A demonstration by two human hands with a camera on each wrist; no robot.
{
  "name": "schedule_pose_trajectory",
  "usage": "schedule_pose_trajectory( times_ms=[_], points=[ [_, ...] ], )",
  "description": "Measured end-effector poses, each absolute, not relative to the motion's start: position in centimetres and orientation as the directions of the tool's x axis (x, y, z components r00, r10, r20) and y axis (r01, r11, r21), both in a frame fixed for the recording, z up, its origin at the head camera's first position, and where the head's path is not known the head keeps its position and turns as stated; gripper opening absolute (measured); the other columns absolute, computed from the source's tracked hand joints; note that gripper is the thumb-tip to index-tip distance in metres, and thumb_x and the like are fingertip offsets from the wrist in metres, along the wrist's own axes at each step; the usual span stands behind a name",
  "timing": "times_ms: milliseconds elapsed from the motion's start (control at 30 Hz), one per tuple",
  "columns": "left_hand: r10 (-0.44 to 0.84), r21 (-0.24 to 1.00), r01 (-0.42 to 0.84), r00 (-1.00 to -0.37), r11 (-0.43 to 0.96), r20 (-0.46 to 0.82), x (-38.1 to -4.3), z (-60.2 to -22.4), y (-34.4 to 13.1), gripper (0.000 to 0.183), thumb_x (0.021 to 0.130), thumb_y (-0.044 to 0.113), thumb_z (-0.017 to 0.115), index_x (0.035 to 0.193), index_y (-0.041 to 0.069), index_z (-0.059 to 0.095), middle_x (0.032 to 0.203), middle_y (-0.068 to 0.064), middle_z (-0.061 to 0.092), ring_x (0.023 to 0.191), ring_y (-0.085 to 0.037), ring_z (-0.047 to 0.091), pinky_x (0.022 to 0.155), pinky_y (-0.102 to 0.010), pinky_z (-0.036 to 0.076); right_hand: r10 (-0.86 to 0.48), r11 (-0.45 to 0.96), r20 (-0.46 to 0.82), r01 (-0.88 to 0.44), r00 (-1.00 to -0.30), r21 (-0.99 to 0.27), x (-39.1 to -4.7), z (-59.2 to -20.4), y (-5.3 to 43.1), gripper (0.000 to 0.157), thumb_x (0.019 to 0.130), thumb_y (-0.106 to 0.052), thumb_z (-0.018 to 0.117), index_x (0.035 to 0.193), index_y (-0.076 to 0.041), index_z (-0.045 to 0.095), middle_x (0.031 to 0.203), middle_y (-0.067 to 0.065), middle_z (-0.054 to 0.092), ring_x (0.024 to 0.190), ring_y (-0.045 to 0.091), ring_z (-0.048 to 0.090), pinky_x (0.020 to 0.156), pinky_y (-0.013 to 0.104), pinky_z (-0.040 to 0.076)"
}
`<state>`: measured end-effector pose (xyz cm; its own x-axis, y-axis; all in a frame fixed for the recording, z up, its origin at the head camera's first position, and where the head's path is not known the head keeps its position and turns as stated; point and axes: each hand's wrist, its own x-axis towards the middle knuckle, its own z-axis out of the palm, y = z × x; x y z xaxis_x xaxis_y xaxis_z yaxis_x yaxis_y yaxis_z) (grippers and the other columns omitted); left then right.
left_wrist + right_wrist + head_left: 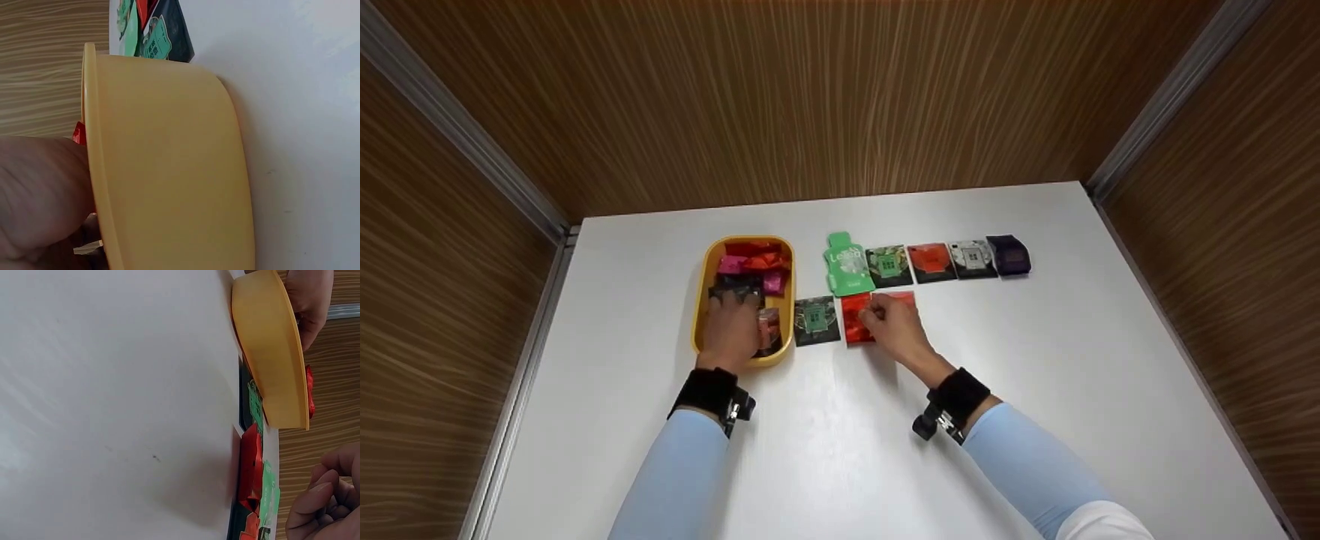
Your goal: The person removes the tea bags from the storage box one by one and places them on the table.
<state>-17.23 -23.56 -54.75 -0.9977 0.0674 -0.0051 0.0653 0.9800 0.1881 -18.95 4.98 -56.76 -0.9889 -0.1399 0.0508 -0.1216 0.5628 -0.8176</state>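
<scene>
Packets [767, 261] in yellow tub [792, 300]; left grip [733, 326] inside.

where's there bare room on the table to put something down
The smooth white tabletop is bare right of the shiny dark-purple pouch, left of the yellow rounded plastic bin, and between the light-blue sleeves. Crowded: the bin itself and the two rows of small multicoloured packets beside it.
</scene>
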Motion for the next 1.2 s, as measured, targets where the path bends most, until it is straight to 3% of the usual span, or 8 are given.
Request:
schedule_pose_trajectory(
  times_ms=[133,267,400,633,900,1200],
  points=[
    [0.042,0.188,0.046,-0.999,0.981,0.023,-17.4,-54.6,-24.0,0.061,0.087,0.017,0.078,0.140,-0.008,0.058,0.132,-0.035,0.060,0.128,-0.052,0.053,0.114,-0.059,0.038,-0.138,0.565,0.052,-0.122,-0.989,-0.816,-18.9,-56.6,5.1,0.013,0.096,-0.013,0.071,0.083,-0.010,0.068,0.070,-0.004,0.058,0.068,0.014,0.052,0.066,0.029,0.041],
    [0.020,0.322,0.020,-1.000,0.947,0.001,-17.1,-53.5,-24.5,0.052,0.091,0.013,0.077,0.135,-0.010,0.060,0.125,-0.032,0.062,0.118,-0.046,0.060,0.105,-0.055,0.048,-0.138,0.579,0.051,-0.123,-0.989,-0.806,-18.9,-56.4,5.3,0.011,0.096,-0.014,0.070,0.086,-0.010,0.071,0.070,-0.005,0.059,0.069,0.014,0.054,0.068,0.029,0.042],
    [-0.020,0.475,-0.046,-0.998,0.879,-0.061,-16.5,-51.4,-24.5,0.032,0.099,0.011,0.071,0.127,-0.004,0.065,0.118,-0.023,0.062,0.106,-0.035,0.062,0.092,-0.050,0.056,-0.124,0.584,0.039,-0.105,-0.991,-0.805,-18.9,-56.0,5.6,0.011,0.098,-0.016,0.068,0.095,-0.009,0.075,0.072,-0.003,0.064,0.067,0.014,0.057,0.066,0.029,0.045],
    [-0.045,0.630,-0.037,-0.999,0.776,-0.003,-15.5,-48.4,-21.7,0.025,0.104,0.016,0.067,0.127,0.006,0.065,0.116,-0.014,0.061,0.103,-0.030,0.057,0.092,-0.044,0.054,-0.178,0.533,0.065,-0.152,-0.982,-0.832,-18.8,-54.4,5.6,0.014,0.100,-0.021,0.070,0.105,-0.008,0.075,0.081,0.000,0.067,0.069,0.014,0.057,0.067,0.030,0.047],
    [0.029,0.727,0.075,-0.997,0.683,0.076,-14.9,-48.3,-16.3,0.016,0.100,0.013,0.073,0.115,0.010,0.070,0.109,-0.008,0.065,0.099,-0.025,0.062,0.090,-0.041,0.056,-0.371,0.484,0.130,-0.311,-0.920,-0.818,-18.0,-52.7,5.5,0.047,0.099,-0.024,0.076,0.141,-0.007,0.063,0.119,0.010,0.066,0.092,0.019,0.062,0.076,0.033,0.053],
    [0.124,0.788,0.163,-0.986,0.594,0.110,-15.0,-50.2,-12.4,0.022,0.098,0.014,0.075,0.118,0.008,0.070,0.109,-0.009,0.069,0.099,-0.023,0.067,0.088,-0.041,0.057,-0.277,0.399,0.144,-0.250,-0.950,-0.882,-17.5,-53.4,7.1,0.013,0.098,-0.017,0.076,0.107,-0.007,0.075,0.097,0.006,0.075,0.083,0.013,0.064,0.070,0.024,0.051]
  ],
)
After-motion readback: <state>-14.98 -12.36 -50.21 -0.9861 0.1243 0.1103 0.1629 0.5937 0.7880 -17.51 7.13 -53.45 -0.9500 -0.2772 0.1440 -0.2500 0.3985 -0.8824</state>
